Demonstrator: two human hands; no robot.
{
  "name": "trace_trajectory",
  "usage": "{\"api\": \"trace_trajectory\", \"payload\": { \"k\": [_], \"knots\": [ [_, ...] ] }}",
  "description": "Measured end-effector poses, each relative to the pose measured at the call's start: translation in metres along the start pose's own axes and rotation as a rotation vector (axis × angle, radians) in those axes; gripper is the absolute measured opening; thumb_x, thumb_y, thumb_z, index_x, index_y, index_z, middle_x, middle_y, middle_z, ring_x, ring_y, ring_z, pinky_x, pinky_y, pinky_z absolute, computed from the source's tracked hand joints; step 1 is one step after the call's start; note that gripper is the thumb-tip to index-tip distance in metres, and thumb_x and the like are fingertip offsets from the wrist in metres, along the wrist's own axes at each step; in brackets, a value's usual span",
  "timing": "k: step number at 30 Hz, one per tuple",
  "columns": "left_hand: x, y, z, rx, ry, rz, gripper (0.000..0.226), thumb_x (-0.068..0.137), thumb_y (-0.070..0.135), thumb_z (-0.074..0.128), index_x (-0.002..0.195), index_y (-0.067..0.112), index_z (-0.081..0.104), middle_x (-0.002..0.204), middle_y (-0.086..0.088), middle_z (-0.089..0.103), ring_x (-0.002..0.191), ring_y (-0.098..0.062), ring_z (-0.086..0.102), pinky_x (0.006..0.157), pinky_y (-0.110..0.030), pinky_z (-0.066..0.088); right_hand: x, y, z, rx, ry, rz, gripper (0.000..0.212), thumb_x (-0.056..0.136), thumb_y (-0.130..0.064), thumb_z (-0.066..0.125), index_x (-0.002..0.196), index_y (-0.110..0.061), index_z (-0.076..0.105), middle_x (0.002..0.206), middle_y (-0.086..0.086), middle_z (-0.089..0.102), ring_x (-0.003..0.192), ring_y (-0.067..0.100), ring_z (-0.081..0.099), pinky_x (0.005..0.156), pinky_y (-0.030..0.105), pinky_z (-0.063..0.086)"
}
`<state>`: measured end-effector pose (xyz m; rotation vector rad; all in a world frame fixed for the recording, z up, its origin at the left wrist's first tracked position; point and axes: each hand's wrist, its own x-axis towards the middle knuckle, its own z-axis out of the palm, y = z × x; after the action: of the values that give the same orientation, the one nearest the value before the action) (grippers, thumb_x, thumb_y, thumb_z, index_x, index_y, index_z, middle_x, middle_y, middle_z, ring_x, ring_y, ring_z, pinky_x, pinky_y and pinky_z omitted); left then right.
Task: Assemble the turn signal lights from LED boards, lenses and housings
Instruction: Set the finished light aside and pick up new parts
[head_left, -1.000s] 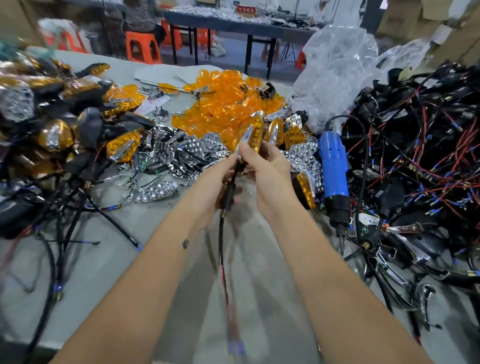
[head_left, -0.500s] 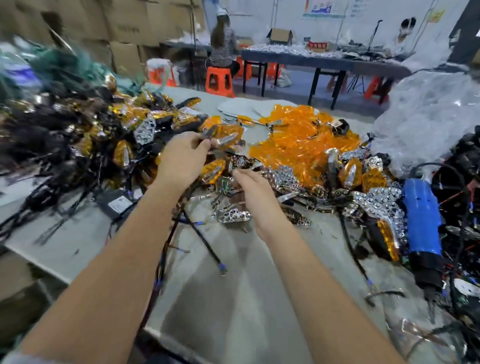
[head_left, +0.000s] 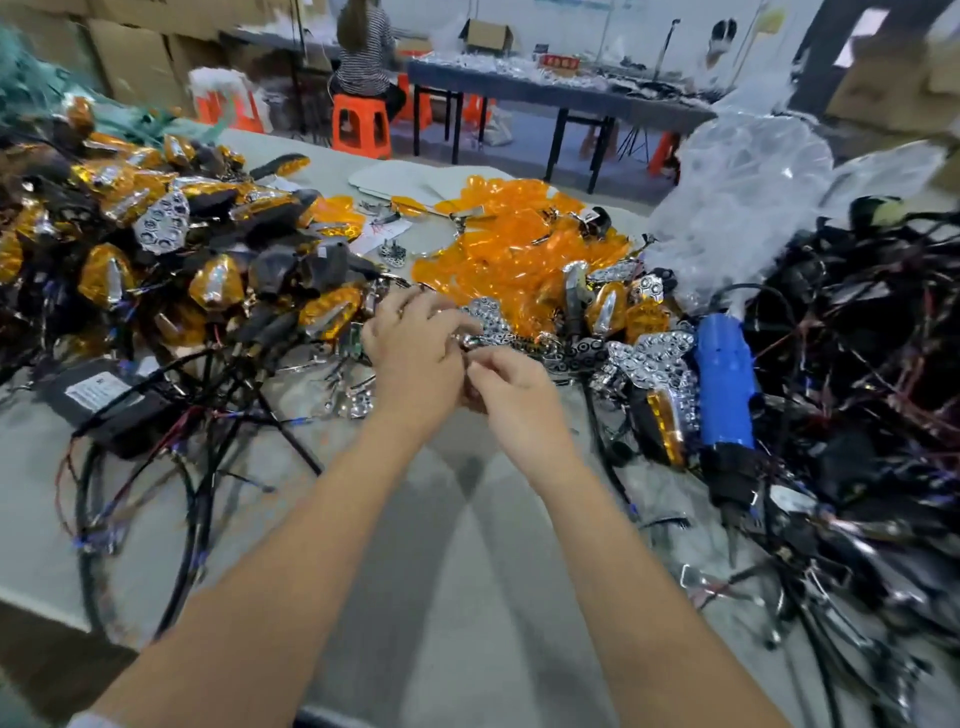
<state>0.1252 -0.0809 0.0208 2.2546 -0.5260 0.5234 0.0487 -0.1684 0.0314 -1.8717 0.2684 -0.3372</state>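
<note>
Cluttered tabletop (head_left: 457, 597): your left hand (head_left: 413, 353) and right hand (head_left: 511, 397) seemingly pinch a chrome reflector (head_left: 470, 340); fit a lens next.

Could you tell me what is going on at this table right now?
A person is assembling turn signal lights at a cluttered table. Both hands, left hand and right hand, meet over the chrome reflector pieces, fingering a small shiny part between them; what it is stays unclear. Finished lights are heaped left, orange lenses behind, a blue screwdriver and wired housings right.
</note>
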Motion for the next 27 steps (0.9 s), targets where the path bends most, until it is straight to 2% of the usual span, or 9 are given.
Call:
{"api": "trace_trajectory", "payload": {
  "k": [3, 6, 9, 12, 15, 17, 22, 25, 27],
  "knots": [
    [-0.017, 0.035, 0.027, -0.269, -0.128, 0.005, 0.044, 0.079, 0.014, 0.034, 0.090, 0.017, 0.077, 0.101, -0.001, 0.071, 0.110, -0.026, 0.051, 0.095, -0.036, 0.038, -0.011, 0.013, -0.037, -0.205, 0.195, -0.103, 0.024, 0.097, -0.017, 0.051, 0.082, -0.032, 0.063, 0.082, -0.017, 0.063, 0.082, 0.003, 0.058, 0.073, 0.023, 0.046],
    [-0.034, 0.067, 0.050, -0.498, -0.266, -0.013, 0.034, 0.088, -0.003, 0.045, 0.088, 0.015, 0.074, 0.082, 0.003, 0.066, 0.087, -0.022, 0.060, 0.077, -0.034, 0.046, -0.024, 0.026, -0.071, -0.280, 0.400, -0.165, 0.018, 0.095, -0.021, 0.051, 0.088, -0.028, 0.065, 0.088, -0.010, 0.065, 0.087, 0.009, 0.059, 0.077, 0.031, 0.048],
    [-0.046, 0.090, 0.066, -0.479, -0.323, 0.088, 0.035, 0.083, -0.005, 0.048, 0.099, 0.009, 0.075, 0.098, -0.006, 0.072, 0.098, -0.027, 0.062, 0.083, -0.034, 0.047, -0.032, 0.032, -0.101, -0.262, 0.555, -0.138, 0.016, 0.094, -0.021, 0.051, 0.086, -0.028, 0.064, 0.088, -0.014, 0.063, 0.089, 0.007, 0.057, 0.079, 0.028, 0.044],
    [-0.058, 0.112, 0.079, -0.298, -0.320, 0.388, 0.036, 0.073, 0.002, 0.055, 0.100, 0.008, 0.077, 0.112, -0.007, 0.073, 0.109, -0.036, 0.060, 0.095, -0.043, 0.045, -0.033, 0.033, -0.131, -0.352, 0.680, -0.117, 0.016, 0.094, -0.015, 0.055, 0.089, -0.021, 0.069, 0.089, -0.011, 0.060, 0.094, 0.014, 0.057, 0.083, 0.031, 0.044],
    [-0.075, 0.127, 0.090, -0.227, -0.393, 0.610, 0.035, 0.068, 0.007, 0.058, 0.096, 0.013, 0.078, 0.116, -0.001, 0.073, 0.117, -0.035, 0.059, 0.104, -0.047, 0.037, -0.032, 0.039, -0.160, -0.475, 0.851, -0.037, 0.017, 0.092, -0.014, 0.056, 0.095, -0.013, 0.072, 0.108, 0.006, 0.061, 0.106, 0.028, 0.054, 0.094, 0.041, 0.044],
    [-0.081, 0.125, 0.095, -0.243, -0.420, 0.602, 0.034, 0.068, 0.009, 0.055, 0.094, 0.016, 0.075, 0.121, 0.003, 0.071, 0.124, -0.027, 0.056, 0.110, -0.042, 0.029, -0.033, 0.045, -0.179, -0.526, 0.960, 0.091, 0.020, 0.092, -0.018, 0.056, 0.106, -0.014, 0.070, 0.123, 0.009, 0.052, 0.117, 0.029, 0.044, 0.100, 0.037, 0.039],
    [-0.076, 0.115, 0.097, -0.302, -0.475, 0.444, 0.025, 0.082, 0.010, 0.054, 0.089, 0.021, 0.075, 0.123, 0.008, 0.068, 0.133, -0.015, 0.045, 0.115, -0.042, 0.020, -0.036, 0.059, -0.215, -0.672, 0.803, 0.595, 0.056, 0.092, -0.024, 0.053, 0.144, -0.012, 0.038, 0.148, 0.020, 0.032, 0.133, 0.039, 0.030, 0.109, 0.046, 0.027],
    [-0.076, 0.115, 0.095, -0.266, -0.497, 0.468, 0.024, 0.083, 0.012, 0.054, 0.089, 0.022, 0.075, 0.122, 0.011, 0.067, 0.133, -0.013, 0.043, 0.116, -0.038, 0.016, -0.037, 0.064, -0.217, -0.813, 0.729, 0.634, 0.060, 0.089, -0.020, 0.059, 0.143, -0.007, 0.036, 0.142, 0.023, 0.041, 0.130, 0.042, 0.036, 0.107, 0.046, 0.032],
    [-0.075, 0.115, 0.095, -0.250, -0.503, 0.474, 0.022, 0.085, 0.010, 0.059, 0.089, 0.023, 0.076, 0.121, 0.012, 0.066, 0.134, -0.012, 0.041, 0.116, -0.037, 0.014, -0.035, 0.063, -0.221, -0.772, 0.744, 0.621, 0.048, 0.086, -0.018, 0.064, 0.128, -0.003, 0.047, 0.133, 0.023, 0.047, 0.121, 0.041, 0.044, 0.098, 0.045, 0.041]
  ]
}}
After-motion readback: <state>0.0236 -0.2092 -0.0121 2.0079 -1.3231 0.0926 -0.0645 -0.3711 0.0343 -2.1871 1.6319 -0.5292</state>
